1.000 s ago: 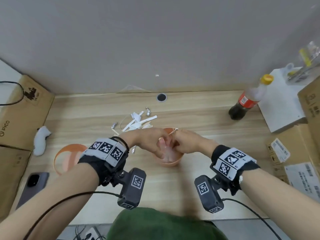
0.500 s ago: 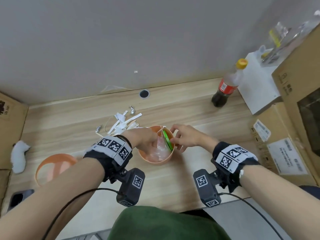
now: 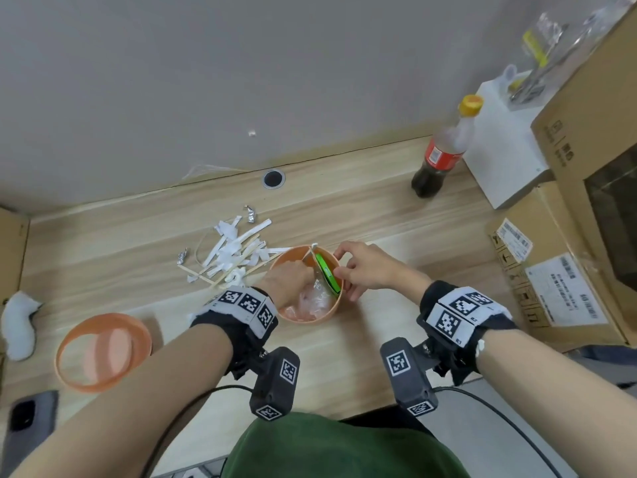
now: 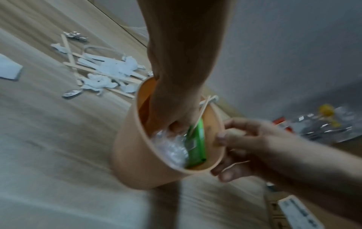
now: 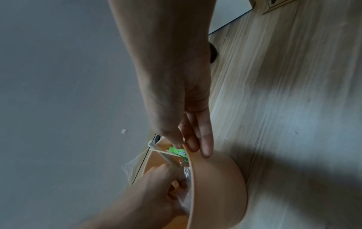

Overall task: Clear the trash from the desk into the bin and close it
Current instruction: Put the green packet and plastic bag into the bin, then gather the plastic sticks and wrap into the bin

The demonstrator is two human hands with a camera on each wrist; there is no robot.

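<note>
A small orange bin stands mid-desk. My left hand reaches down into it, fingers curled into crumpled clear plastic. A green wrapper stands against the inner right wall, and a thin wooden stick pokes over the rim. My right hand pinches the right rim, thumb inside and fingers outside. The orange lid lies at front left. A pile of paper strips, sticks and foil bits lies behind the bin to the left.
A cola bottle stands at the back right beside a white box. Cardboard boxes line the right edge. A phone and a white soft object lie at the far left. A cable hole sits by the wall.
My right hand has moved from over the bin's mouth to its right rim, uncovering the green wrapper inside. My left hand has stayed in the bin. The head view has swung right.
</note>
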